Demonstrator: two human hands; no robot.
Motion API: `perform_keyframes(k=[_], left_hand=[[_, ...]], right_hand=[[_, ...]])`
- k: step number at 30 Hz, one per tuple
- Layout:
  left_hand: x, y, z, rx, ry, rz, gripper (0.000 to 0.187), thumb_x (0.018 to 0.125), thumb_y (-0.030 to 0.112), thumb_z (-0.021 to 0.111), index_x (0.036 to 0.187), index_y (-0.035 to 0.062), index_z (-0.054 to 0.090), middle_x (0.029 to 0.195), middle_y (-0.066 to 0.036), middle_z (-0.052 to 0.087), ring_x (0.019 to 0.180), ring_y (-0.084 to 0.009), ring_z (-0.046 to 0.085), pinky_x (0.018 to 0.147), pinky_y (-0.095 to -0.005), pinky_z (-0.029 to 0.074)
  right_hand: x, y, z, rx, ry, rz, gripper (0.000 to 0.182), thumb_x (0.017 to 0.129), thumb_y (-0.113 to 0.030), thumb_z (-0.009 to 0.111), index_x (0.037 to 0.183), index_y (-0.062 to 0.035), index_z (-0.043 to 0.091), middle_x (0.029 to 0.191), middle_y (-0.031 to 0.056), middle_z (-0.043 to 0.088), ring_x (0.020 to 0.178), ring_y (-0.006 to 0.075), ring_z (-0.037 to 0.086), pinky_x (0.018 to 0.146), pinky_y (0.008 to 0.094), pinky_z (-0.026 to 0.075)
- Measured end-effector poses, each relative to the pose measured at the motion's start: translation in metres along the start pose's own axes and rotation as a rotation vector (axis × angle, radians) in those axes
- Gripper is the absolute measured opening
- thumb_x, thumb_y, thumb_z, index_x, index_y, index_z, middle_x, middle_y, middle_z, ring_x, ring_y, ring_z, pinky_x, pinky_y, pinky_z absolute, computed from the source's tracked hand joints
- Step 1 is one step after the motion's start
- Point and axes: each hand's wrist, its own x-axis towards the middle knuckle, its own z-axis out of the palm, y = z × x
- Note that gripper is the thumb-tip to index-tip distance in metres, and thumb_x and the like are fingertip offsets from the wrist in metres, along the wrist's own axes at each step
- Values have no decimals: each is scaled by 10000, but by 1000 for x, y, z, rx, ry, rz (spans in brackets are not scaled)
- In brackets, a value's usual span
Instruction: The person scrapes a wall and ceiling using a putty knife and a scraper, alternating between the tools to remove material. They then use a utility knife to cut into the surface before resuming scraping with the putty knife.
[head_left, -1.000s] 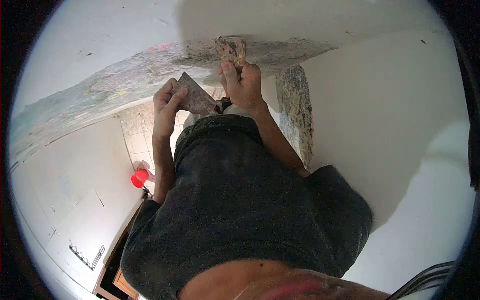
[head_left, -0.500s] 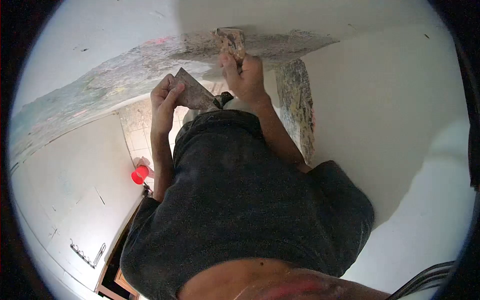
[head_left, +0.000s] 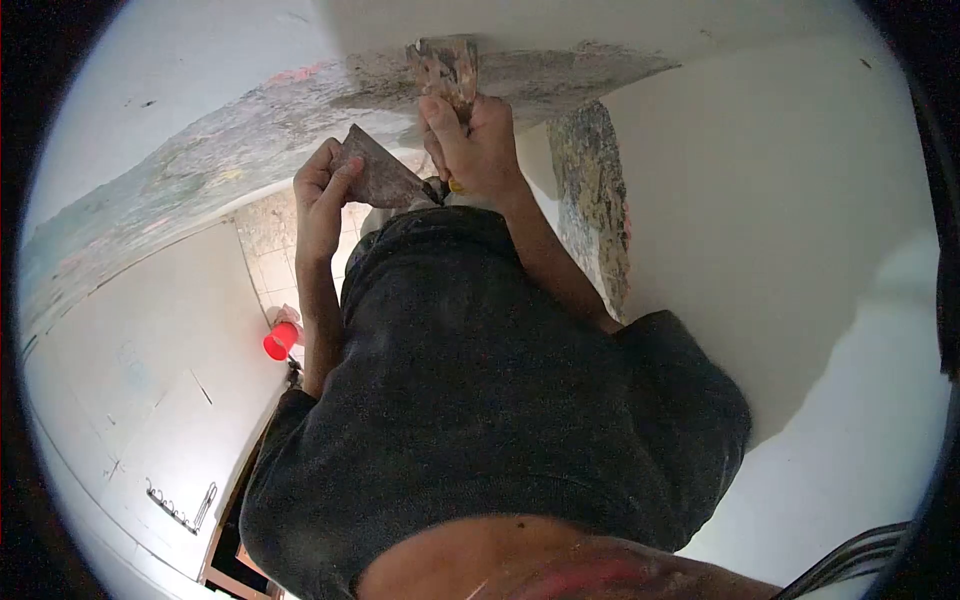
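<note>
In my left hand (head_left: pixel 322 190) is a wide putty knife (head_left: pixel 380 175), pinched by its flat, stained blade with the thumb on top. Its dark end points toward my waist. My right hand (head_left: pixel 475 140) grips a smaller putty knife (head_left: pixel 447 70), whose blade is smeared with filler and lies against the wall at its far edge. Both hands are in front of my waist, the right one further out. Around the right blade runs a rough, patchy band of bare wall (head_left: pixel 540 85), grey with pinkish spots. The right knife's handle is mostly covered by my fingers.
Another stripped strip (head_left: pixel 590 190) runs down the white wall (head_left: pixel 730 220) on the right. A red bucket (head_left: pixel 281 341) stands on the tiled floor (head_left: pixel 275 275) at the left. Beyond it, a hook rack (head_left: pixel 172 507) hangs on a white surface.
My right hand and its putty knife have moved slightly outward and to the left along the wall, and the blade shows broader. The left hand has shifted only a little.
</note>
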Motion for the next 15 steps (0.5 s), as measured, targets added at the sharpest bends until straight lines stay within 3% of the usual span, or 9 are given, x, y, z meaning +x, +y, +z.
perform_keyframes(k=[1, 7, 10, 15], left_hand=[[1, -3, -2, 13, 2, 1, 148, 916, 133, 580, 814, 66, 496, 743, 19, 531, 665, -54, 534, 602, -226, 481], [-4, 0, 3, 44, 15, -18, 149, 917, 127, 580, 808, 68, 497, 745, 24, 522, 683, -56, 535, 636, -232, 489], [-5, 2, 3, 55, 17, -25, 139, 920, 116, 574, 811, 67, 501, 750, 21, 531, 686, -57, 543, 637, -234, 494], [-11, -1, -10, 62, 17, -51, 121, 895, 156, 564, 868, 41, 539, 796, 4, 543, 721, -75, 530, 650, -226, 449]], right_hand=[[-1, -3, -4, 166, -103, 158, 286, 923, -256, 599, 817, 7, 639, 545, 53, 585, 458, 109, 550, 446, 304, 430], [4, 0, 6, -117, 95, -125, 312, 923, -270, 605, 737, -21, 630, 522, 12, 537, 471, 84, 518, 459, 293, 418], [2, -4, 15, 17, 80, -4, 305, 911, -280, 619, 764, -17, 662, 549, 38, 585, 481, 97, 523, 475, 297, 427], [-4, 0, 6, -363, -198, 53, 350, 898, -294, 632, 764, 28, 654, 554, 76, 592, 506, 118, 533, 500, 309, 439]])
